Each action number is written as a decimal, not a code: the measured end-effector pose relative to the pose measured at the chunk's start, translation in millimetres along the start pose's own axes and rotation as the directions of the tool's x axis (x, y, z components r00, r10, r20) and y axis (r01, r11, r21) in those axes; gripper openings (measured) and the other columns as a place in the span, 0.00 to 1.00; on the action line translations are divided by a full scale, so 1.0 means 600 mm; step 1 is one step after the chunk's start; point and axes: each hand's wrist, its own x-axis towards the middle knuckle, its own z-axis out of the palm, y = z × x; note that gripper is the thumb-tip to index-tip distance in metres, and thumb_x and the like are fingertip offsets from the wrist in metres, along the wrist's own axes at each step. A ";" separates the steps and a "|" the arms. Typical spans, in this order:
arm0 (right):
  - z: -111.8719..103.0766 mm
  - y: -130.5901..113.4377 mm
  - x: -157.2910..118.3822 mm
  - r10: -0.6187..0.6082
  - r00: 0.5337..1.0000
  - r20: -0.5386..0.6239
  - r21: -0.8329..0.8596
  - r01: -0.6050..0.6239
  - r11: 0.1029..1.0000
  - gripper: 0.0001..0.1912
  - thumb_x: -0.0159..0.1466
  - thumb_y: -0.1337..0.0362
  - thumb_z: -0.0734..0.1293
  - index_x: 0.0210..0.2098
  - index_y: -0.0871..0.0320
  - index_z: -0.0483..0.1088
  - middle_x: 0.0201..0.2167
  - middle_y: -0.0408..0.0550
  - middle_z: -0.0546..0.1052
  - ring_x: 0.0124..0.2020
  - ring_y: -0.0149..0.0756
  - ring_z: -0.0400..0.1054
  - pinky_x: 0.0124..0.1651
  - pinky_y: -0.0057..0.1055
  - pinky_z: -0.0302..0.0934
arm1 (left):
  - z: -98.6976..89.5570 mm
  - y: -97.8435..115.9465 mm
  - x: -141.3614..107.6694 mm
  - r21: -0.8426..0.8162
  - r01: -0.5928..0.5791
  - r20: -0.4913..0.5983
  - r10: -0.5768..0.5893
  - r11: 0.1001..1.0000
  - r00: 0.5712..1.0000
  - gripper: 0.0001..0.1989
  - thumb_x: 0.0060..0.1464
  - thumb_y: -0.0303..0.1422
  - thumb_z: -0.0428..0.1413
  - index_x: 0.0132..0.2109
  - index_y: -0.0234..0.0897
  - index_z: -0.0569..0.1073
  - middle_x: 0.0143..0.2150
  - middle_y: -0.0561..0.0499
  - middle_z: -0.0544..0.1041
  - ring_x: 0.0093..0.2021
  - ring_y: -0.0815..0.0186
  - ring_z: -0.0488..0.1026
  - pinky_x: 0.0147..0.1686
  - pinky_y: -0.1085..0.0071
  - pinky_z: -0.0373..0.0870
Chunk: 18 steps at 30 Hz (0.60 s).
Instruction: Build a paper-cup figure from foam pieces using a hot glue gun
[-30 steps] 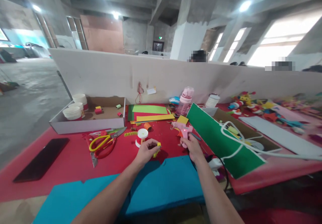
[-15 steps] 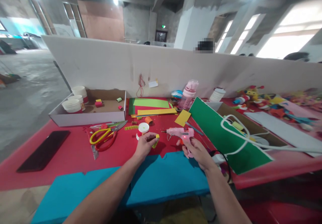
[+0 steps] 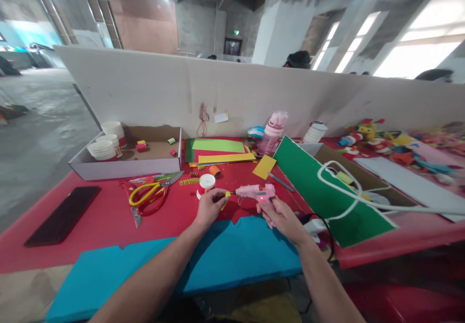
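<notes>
Your tabletop (image 3: pixel 112 223) wears a red covering (image 3: pixel 22 253), with a blue pad (image 3: pixel 247 248) along the edge nearest you. To your left lie a dark flat slab (image 3: pixel 62 216), red-and-yellow-handled scissors (image 3: pixel 161 187) and an open white box (image 3: pixel 127 170); beyond are layered coloured sheets (image 3: pixel 220 145) and a pink bottle (image 3: pixel 273 131); to your right, a green-sided box (image 3: pixel 334 202).

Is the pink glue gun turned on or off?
It looks on: a small red light glows on the glue gun in the right hand.
</notes>
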 end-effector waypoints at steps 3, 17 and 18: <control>0.002 -0.002 0.000 0.008 1.000 -0.002 -0.030 -0.008 1.000 0.22 0.65 0.44 0.58 0.31 0.58 0.65 0.16 0.37 0.63 0.17 0.27 0.59 0.20 0.24 0.53 | 0.000 -0.002 0.000 -0.008 0.005 0.009 -0.004 1.000 1.000 0.13 0.43 0.37 0.64 0.34 0.34 0.77 0.27 0.50 0.76 0.29 0.67 0.71 0.29 0.73 0.66; 0.007 -0.009 -0.001 0.014 0.999 -0.034 -0.092 -0.017 0.996 0.20 0.64 0.46 0.59 0.29 0.56 0.63 0.15 0.37 0.63 0.16 0.28 0.59 0.20 0.24 0.54 | 0.000 -0.006 0.002 0.004 -0.009 0.008 0.009 1.000 1.000 0.12 0.42 0.36 0.64 0.34 0.34 0.77 0.27 0.50 0.76 0.29 0.67 0.71 0.29 0.73 0.66; 0.007 -0.010 -0.001 0.014 0.999 -0.034 -0.091 -0.017 0.996 0.20 0.64 0.46 0.60 0.28 0.56 0.63 0.14 0.37 0.63 0.16 0.28 0.59 0.20 0.24 0.54 | 0.000 -0.006 0.002 0.010 -0.010 0.010 0.010 1.000 1.000 0.12 0.42 0.36 0.64 0.34 0.34 0.77 0.27 0.50 0.77 0.29 0.67 0.71 0.29 0.73 0.66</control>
